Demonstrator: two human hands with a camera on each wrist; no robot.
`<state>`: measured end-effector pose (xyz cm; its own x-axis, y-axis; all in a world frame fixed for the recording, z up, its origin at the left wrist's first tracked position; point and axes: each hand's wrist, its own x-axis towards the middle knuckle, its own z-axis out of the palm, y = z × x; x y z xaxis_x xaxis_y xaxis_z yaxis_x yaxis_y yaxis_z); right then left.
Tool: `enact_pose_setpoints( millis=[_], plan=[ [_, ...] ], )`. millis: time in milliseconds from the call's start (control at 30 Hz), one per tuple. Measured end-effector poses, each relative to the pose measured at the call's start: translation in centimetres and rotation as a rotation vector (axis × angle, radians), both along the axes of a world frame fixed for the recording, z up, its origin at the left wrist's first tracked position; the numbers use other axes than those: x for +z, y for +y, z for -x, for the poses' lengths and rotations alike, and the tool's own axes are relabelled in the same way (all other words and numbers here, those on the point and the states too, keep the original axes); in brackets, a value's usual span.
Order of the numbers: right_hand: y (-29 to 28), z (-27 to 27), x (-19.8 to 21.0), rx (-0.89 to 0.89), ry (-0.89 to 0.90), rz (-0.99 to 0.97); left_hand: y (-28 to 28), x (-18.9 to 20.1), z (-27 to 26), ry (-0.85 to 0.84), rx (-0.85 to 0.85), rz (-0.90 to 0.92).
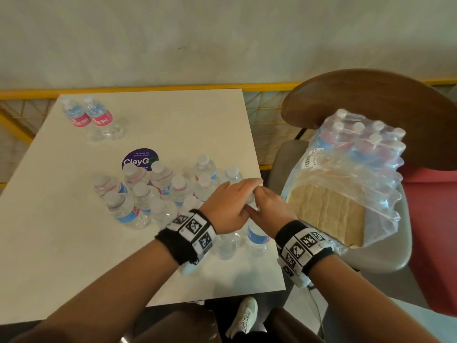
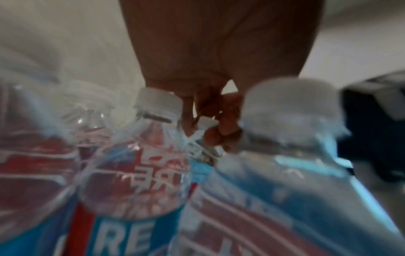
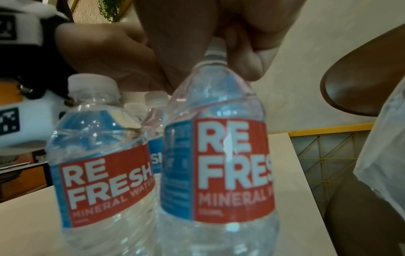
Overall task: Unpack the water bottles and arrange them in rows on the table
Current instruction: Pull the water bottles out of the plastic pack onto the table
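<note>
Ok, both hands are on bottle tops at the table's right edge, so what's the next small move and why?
Probably let go of the bottle that the right hand grips by the cap: its base already looks set on the table beside another bottle. More bottles wait in the plastic wrap.

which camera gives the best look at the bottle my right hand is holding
The right wrist view: the bottle fills it, label readable, right hand gripping its cap. The head view shows only its lower half; the left wrist view is too blurred to tell.

Bare forearms, black wristbands [image 1: 300, 240] carrying white blocks with black square-patterned markers, white sneaker [image 1: 243, 318]
</note>
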<state>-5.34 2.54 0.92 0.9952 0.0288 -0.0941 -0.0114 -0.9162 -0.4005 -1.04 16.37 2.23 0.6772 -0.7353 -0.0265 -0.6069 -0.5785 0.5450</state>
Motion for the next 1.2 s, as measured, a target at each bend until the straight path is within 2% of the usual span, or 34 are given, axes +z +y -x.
enact_pose_setpoints(
  millis=[100, 167, 300, 400, 467, 600, 800, 867, 1000, 1200],
  plan=[
    [-0.2, 0.1, -0.2, -0.054, -0.027, -0.062, -0.2, 0.3, -1.6, 0.085, -0.036, -0.082],
    [-0.3, 0.4, -0.5, -0.061, -0.093, -0.117, -0.1, 0.4, -2.5, 0.054, -0.061, -0.146],
    [-0.7, 1.5, -1.6, -0.004, -0.169, -0.106, -0.4, 0.9, -3.3, -0.277, -0.183, -0.305],
    [-1.1, 2.5, -1.9, -0.022, -0.059, -0.015, -0.9, 1.2, -3.3, -0.43, -0.194, -0.39],
    [-1.5, 3.0, -1.7, -0.056, 0.02, -0.053, -1.1, 0.9, -2.9, -0.385, -0.171, -0.368],
    [-1.1, 3.2, -0.9, -0.117, 0.075, -0.206, -1.2, 0.9, -2.5, -0.134, -0.094, -0.217],
    [-0.1, 4.2, -1.2, -0.149, 0.077, -0.318, 0.7, 1.0, -2.0, -0.039, -0.032, -0.168],
    [-0.3, 4.6, -1.6, -0.163, 0.081, -0.36, 1.9, 1.0, -1.0, -0.065, -0.055, -0.088],
    [-1.3, 5.2, -1.8, -0.206, 0.096, -0.392, 4.5, 0.3, 2.5, -0.239, -0.104, 0.021],
    [-1.5, 5.9, -2.2, -0.229, 0.18, -0.399, 5.8, -2.2, 4.5, -0.337, -0.178, -0.12]
  ],
)
